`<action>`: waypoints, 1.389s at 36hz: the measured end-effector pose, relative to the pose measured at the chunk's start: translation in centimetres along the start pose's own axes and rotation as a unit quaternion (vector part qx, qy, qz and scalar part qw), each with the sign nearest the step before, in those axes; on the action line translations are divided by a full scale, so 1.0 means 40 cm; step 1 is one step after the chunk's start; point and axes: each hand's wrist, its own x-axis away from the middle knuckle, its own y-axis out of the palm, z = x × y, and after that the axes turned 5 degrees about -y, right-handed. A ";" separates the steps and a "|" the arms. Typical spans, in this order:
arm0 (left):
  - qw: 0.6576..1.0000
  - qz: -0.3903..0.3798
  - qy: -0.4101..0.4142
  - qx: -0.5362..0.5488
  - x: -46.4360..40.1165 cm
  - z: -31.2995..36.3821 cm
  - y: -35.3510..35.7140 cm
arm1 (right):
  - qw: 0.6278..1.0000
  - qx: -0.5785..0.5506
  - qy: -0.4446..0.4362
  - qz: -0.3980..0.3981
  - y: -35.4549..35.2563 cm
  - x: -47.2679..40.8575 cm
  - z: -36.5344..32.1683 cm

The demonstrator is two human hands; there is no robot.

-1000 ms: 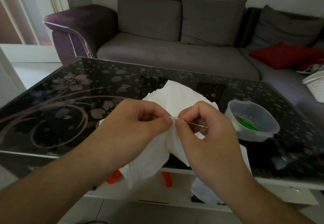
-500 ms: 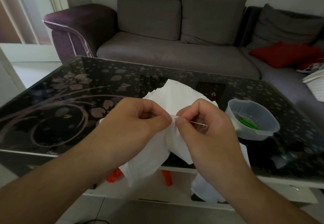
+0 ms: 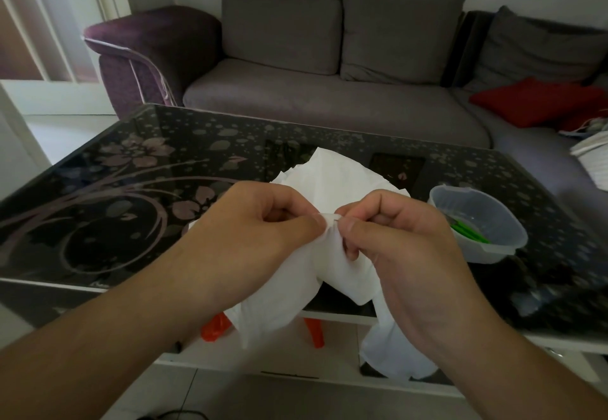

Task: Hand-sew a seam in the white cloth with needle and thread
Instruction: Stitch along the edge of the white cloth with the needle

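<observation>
A black glass table [image 3: 108,209] patterned with pale flowers is seen; a crumpled white cloth [image 3: 332,176] and a clear plastic bowl [image 3: 487,248] are set on it.

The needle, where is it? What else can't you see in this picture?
- Needle: head view, too thin to make out where the left hand and right hand pinch the cloth.
- Thread: head view, too fine to see.
- Seam: hidden behind the fingertips.
- Green things in the tub: partly hidden by its wall, too small to name.
- Orange thing under the table: covered by cloth and arm.
</observation>
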 end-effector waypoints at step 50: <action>0.996 -0.066 0.011 0.063 0.005 0.001 -0.018 | 0.977 -0.167 0.038 -0.125 -0.044 -0.038 0.002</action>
